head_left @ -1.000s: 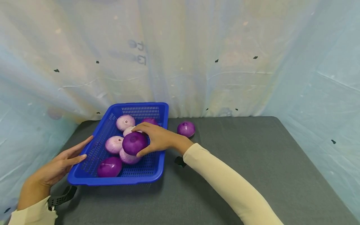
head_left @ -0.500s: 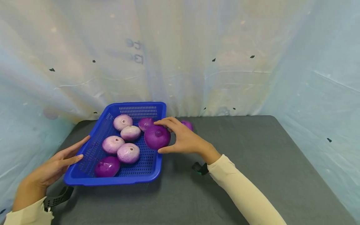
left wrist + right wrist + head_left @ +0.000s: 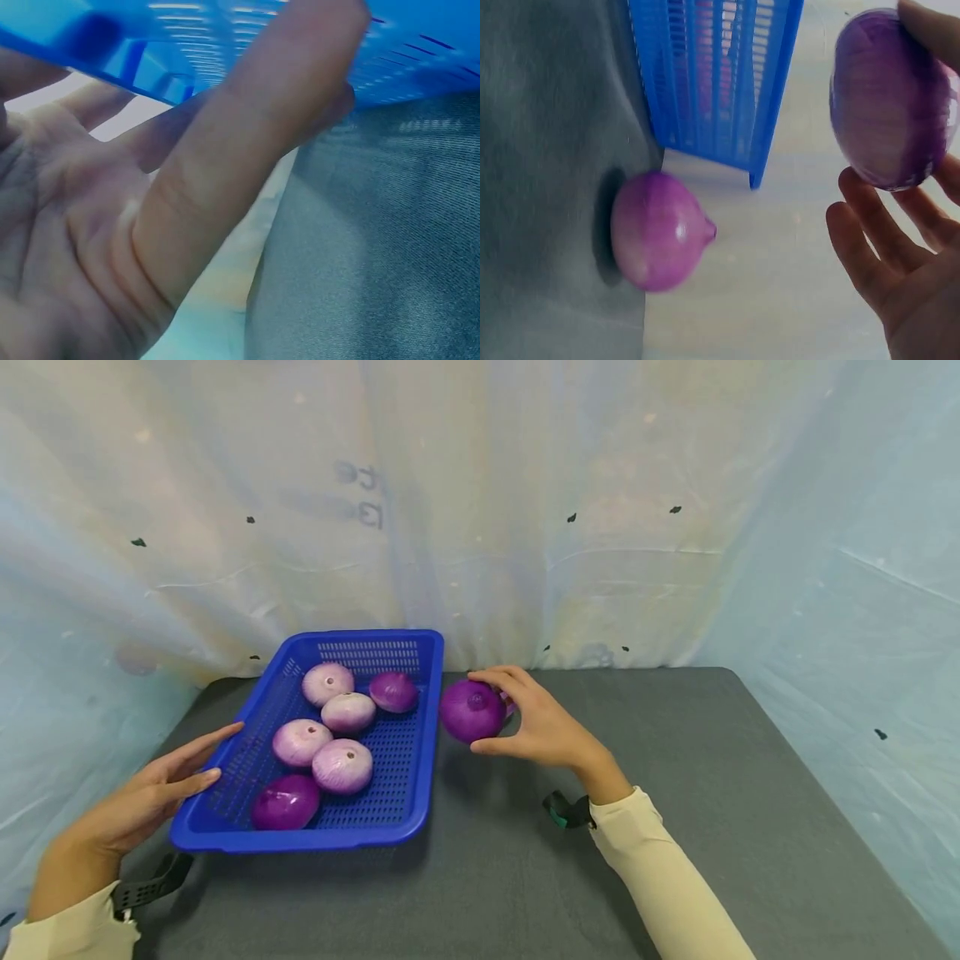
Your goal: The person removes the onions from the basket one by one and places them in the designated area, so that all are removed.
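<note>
My right hand (image 3: pixel 551 727) grips a dark purple onion (image 3: pixel 471 712) between thumb and fingers, held up just right of the blue basket (image 3: pixel 431 777). In the right wrist view, the gripped onion (image 3: pixel 889 101) hangs clear of the grey table. Another purple onion (image 3: pixel 660 232) rests on that table, mostly hidden behind my hand in the head view. My left hand (image 3: pixel 153 789) touches the basket's left side with thumb and fingers extended. In the left wrist view, the thumb (image 3: pixel 240 127) lies straight against the basket wall (image 3: pixel 420 52).
Inside the basket are several onions, some pale pink like this onion (image 3: pixel 342 767), others deep purple like this onion (image 3: pixel 287 802). The dark grey tabletop (image 3: pixel 697 760) extends to the right. Plastic sheeting (image 3: pixel 480 510) hangs behind and at both sides.
My right hand has carried the purple onion rightward from over the basket to past its right rim. The left hand keeps its place at the basket's left side.
</note>
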Tool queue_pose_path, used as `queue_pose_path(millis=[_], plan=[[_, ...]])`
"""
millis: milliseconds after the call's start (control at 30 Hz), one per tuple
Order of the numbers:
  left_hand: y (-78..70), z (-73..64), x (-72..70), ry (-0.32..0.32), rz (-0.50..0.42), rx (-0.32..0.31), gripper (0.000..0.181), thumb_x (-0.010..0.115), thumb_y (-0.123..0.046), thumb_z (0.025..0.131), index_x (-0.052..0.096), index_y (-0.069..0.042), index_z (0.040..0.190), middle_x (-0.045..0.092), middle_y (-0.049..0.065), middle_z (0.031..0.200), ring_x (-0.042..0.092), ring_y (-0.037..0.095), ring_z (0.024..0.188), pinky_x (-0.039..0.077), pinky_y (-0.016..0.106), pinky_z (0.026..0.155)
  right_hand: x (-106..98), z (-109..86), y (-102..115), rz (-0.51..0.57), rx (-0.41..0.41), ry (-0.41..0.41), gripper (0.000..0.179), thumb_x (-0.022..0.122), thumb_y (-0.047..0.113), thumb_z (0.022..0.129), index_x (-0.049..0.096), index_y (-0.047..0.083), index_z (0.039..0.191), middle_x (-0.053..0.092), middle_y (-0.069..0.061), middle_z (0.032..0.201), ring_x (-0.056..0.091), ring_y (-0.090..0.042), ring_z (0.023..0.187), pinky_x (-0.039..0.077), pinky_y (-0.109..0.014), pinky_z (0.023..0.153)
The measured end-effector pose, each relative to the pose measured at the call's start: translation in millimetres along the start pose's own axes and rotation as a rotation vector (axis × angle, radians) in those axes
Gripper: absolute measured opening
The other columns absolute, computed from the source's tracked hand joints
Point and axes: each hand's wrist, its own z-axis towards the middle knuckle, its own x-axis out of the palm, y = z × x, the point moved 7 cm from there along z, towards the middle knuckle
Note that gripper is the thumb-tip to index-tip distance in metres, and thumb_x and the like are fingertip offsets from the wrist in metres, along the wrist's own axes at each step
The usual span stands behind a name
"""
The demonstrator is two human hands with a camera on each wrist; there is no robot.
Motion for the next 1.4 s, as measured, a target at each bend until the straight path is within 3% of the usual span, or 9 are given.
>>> queue_pose_path(millis=[333, 400, 633, 1067, 1400], plan=[[1.7, -2.1, -4.6, -0.059, 0.167, -0.115, 0.062, 0.032, -0.016, 0.110, -0.001, -0.032, 0.161, 0.047, -0.038, 0.132, 0.064, 0.000, 0.114, 0.059, 0.036, 0.085, -30, -5.9, -27, -0.097, 0.100, -0.033, 0.082, 0.083, 0.040, 0.080, 0.043, 0.023, 0.150, 0.042, 0.000, 0.146, 0.050, -0.019, 0.120, 0.051, -0.044, 0.095], [-0.6, -2.3, -5.0, -0.051, 0.164, -0.111, 0.063, 0.031, -0.015, 0.110, -0.003, -0.032, 0.161, 0.048, -0.037, 0.132, 0.063, 0.000, 0.114, 0.059, 0.036, 0.085, -35, -7.6, -31, -0.109, 0.120, -0.043, 0.083, 0.083, 0.041, 0.081, 0.042, 0.023, 0.150, 0.043, 0.000, 0.144, 0.051, -0.020, 0.119, 0.051, -0.044, 0.094], [-7.3, -3.8, -5.7, -0.027, 0.089, -0.084, 0.064, 0.027, -0.014, 0.110, -0.006, -0.039, 0.159, 0.063, -0.024, 0.128, 0.072, 0.019, 0.106, 0.060, 0.047, 0.078, -51, -15.2, -47, -0.169, 0.203, -0.067, 0.084, 0.081, 0.047, 0.081, 0.039, 0.026, 0.152, 0.042, -0.003, 0.145, 0.053, -0.025, 0.123, 0.049, -0.050, 0.098], [-5.1, 1.0, -7.9, -0.109, 0.161, -0.132, 0.060, 0.031, -0.020, 0.111, 0.000, -0.034, 0.161, 0.064, -0.026, 0.122, 0.072, 0.015, 0.104, 0.061, 0.046, 0.078, -67, -22.1, -78, -0.212, 0.302, -0.087, 0.087, 0.081, 0.044, 0.082, 0.038, 0.019, 0.153, 0.040, -0.009, 0.149, 0.051, -0.032, 0.127, 0.045, -0.057, 0.103], [-4.6, 0.8, -8.0, -0.124, 0.182, -0.085, 0.059, 0.031, -0.019, 0.110, 0.003, -0.031, 0.161, 0.059, -0.030, 0.126, 0.071, 0.013, 0.104, 0.061, 0.047, 0.077, -59, -22.4, -106, -0.208, 0.362, -0.057, 0.087, 0.082, 0.040, 0.082, 0.037, 0.019, 0.154, 0.040, -0.013, 0.147, 0.052, -0.036, 0.125, 0.046, -0.058, 0.102]])
